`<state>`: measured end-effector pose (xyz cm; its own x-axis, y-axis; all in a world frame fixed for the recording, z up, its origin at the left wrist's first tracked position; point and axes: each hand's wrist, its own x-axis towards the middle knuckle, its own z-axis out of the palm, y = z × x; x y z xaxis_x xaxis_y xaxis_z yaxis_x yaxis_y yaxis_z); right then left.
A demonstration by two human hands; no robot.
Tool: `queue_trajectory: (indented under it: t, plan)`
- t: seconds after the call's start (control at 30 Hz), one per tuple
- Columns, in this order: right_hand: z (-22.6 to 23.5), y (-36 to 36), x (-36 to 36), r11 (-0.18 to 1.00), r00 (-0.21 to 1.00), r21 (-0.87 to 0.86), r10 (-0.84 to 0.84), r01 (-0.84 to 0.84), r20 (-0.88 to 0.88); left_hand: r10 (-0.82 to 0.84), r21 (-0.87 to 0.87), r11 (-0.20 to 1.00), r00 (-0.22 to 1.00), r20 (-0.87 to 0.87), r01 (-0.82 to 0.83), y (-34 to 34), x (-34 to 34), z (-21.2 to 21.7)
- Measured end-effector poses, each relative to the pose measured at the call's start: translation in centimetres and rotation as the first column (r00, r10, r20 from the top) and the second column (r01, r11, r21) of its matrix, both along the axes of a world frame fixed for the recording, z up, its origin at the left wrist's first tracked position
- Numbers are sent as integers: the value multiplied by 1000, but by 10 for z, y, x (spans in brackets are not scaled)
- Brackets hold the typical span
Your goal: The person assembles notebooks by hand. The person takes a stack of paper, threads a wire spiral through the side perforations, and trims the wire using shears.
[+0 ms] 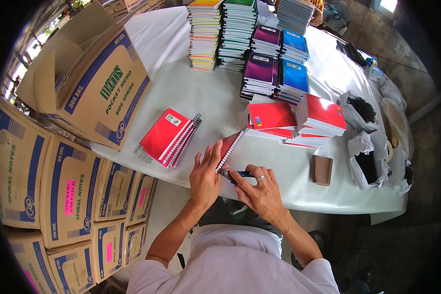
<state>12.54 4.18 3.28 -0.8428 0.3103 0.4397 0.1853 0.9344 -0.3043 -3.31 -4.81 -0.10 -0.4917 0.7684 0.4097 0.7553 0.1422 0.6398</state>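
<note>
Near the front edge of the table, my left hand (206,177) is closed on a small red spiral notebook (228,145), tilted with its white coil facing me. My right hand (263,194), with a ring on one finger, grips pliers (245,174) with dark handles. Their metal jaws meet the near end of the coil; whether they are closed on the wire is too small to tell. To the left lies a small stack of red spiral notebooks (167,131), fanned out with wire coils showing. Beyond my hands are piles of red notebooks (323,111), some showing punched edges.
Tall stacks of yellow (203,36), green (237,36), purple (260,67) and blue notebooks (293,73) stand farther back. A small brown block (321,170) and wrapped bundles of black coils (370,164) lie right. Cartons (68,186) line the left side. Another person's hand (317,17) shows at the back.
</note>
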Motion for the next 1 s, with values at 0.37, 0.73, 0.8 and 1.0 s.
queue_trajectory:
  t: [0.37, 0.73, 0.8, 1.0]
  plan:
    - [24, 43, 4, 696, 948, -670, 315, -256, -35, -23, -79, 997, 967, -256, 2, -18, -7, 28]
    - [-19, 86, 13, 993, 997, 95, -77, 76, 4, -225, -552, 831, 951, -213, 73, -71, -139, 58]
    - [-7, 97, -7, 996, 998, 68, -58, 60, -41, -158, -477, 879, 935, -318, -15, -67, -133, 71]
    - [10, 143, -61, 967, 983, 223, 89, -124, 158, -99, -137, 990, 868, -486, 36, -33, -80, 75]
